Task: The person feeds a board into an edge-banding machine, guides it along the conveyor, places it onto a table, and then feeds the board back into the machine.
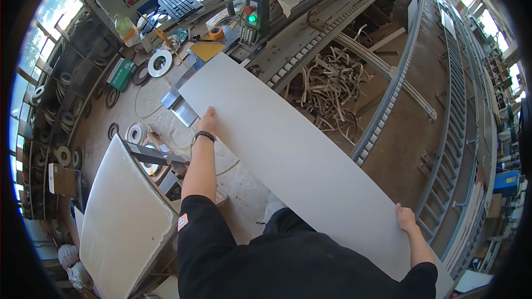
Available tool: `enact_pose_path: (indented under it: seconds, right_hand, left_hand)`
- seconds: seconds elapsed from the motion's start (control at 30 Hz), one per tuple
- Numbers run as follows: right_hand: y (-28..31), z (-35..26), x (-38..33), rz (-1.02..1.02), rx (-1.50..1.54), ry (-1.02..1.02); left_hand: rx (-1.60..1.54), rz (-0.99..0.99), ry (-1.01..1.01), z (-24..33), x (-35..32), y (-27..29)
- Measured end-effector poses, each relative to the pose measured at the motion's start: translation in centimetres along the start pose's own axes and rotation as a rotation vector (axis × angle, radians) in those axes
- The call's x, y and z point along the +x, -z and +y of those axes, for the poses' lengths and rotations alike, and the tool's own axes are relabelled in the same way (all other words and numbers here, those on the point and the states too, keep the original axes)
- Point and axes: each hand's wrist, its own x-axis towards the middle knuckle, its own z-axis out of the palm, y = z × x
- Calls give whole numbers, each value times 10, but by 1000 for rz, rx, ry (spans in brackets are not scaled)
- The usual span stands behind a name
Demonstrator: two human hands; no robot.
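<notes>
A long white board (299, 160) lies slantwise in front of me, from the machine at upper left to the lower right. My left hand (206, 120) grips its near edge close to the far end, fingers closed and thumb on top. At the opposite long edge, toward the lower right, my right hand (406, 217) is closed round the rim. The board's far end rests at the edge-banding machine's infeed (221, 58), beside a metal plate (180, 108). Its lower right end is partly hidden behind my body and right arm.
A white-topped table (124, 216) stands at my left. Tangled edging strips (332, 80) lie beneath the machine's rails. Right of them runs a roller conveyor (454, 105). Tape rolls (160, 63) and a green box (120, 75) sit on the floor, near a shelf rack (55, 105).
</notes>
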Motion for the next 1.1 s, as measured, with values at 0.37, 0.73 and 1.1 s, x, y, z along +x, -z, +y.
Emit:
enact_pose_path:
  seconds: [0.37,0.73,1.1]
  right_hand:
    - [6,26,34,4,-20,10]
    - [46,38,107,1,-47,79]
    - [47,39,156,-64,-37,68]
  left_hand:
    - [105,16,-62,-15,-3,-23]
    - [483,125,-45,-36,20,-61]
    - [391,211,-7,-24,23,-93]
